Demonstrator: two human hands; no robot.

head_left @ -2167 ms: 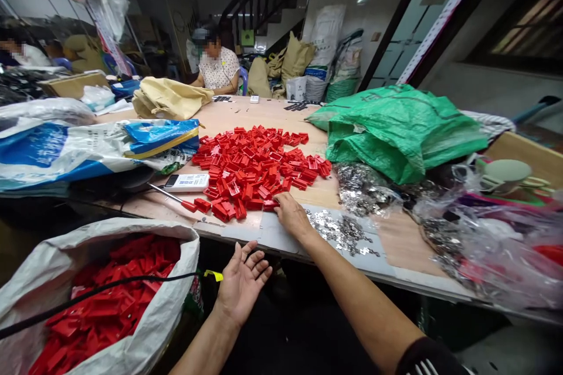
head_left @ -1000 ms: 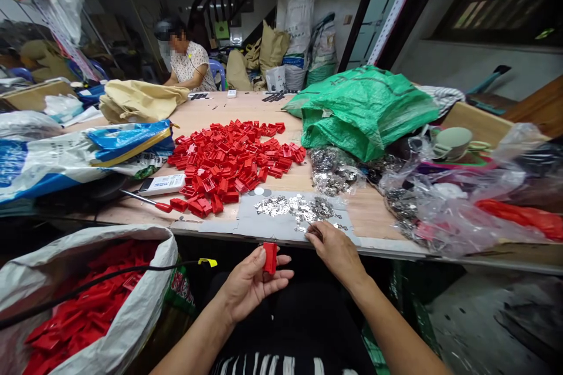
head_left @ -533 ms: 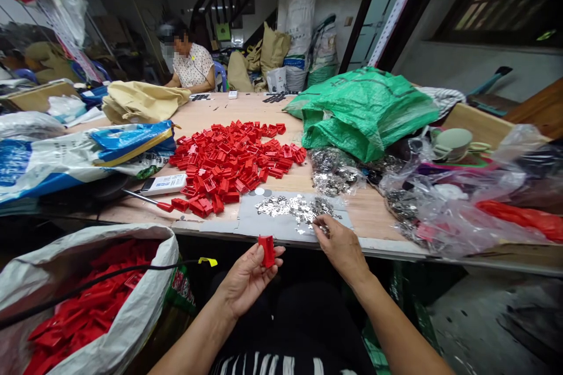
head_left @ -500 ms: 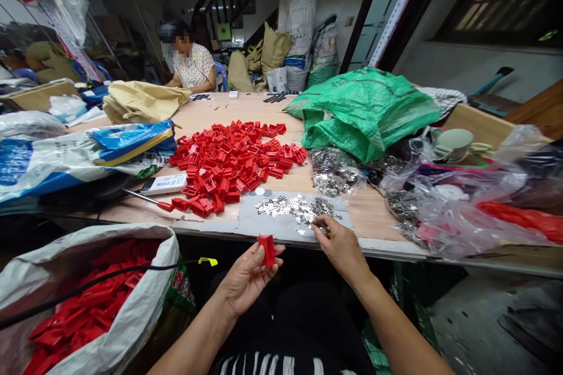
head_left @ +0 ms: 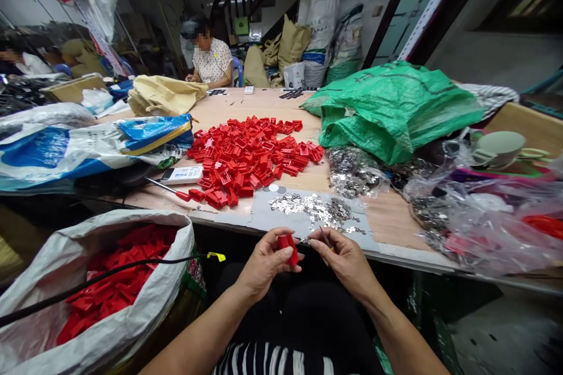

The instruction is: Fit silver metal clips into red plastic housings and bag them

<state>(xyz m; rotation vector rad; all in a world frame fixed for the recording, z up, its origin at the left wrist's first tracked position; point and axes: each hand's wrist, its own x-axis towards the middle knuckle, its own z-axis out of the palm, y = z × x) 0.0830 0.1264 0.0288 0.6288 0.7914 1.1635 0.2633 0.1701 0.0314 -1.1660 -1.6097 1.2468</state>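
My left hand (head_left: 268,261) is closed around a red plastic housing (head_left: 288,249), held up just past the table's front edge. Close beside it on the right, my right hand (head_left: 341,255) pinches a small silver metal piece (head_left: 304,240) that points at the housing; whether the two touch I cannot tell. A thin dark pointed tool (head_left: 324,237) also sticks up from the right fingers, its kind unclear. Behind the hands, loose flat metal pieces (head_left: 328,211) lie on a grey sheet (head_left: 261,217). A heap of similar red housings (head_left: 250,155) spreads over the table beyond.
An open white sack (head_left: 176,240) of red housings stands at lower left, crossed by a black cable (head_left: 145,266). A screwdriver (head_left: 169,188) lies left of the heap. Green sack (head_left: 396,111) and plastic bags (head_left: 497,228) crowd the right. Another person (head_left: 213,61) sits across the table.
My right hand has left the metal pieces and come in toward the left hand, bringing a small piece. The left hand has raised and turned the red housing. The view has shifted left.
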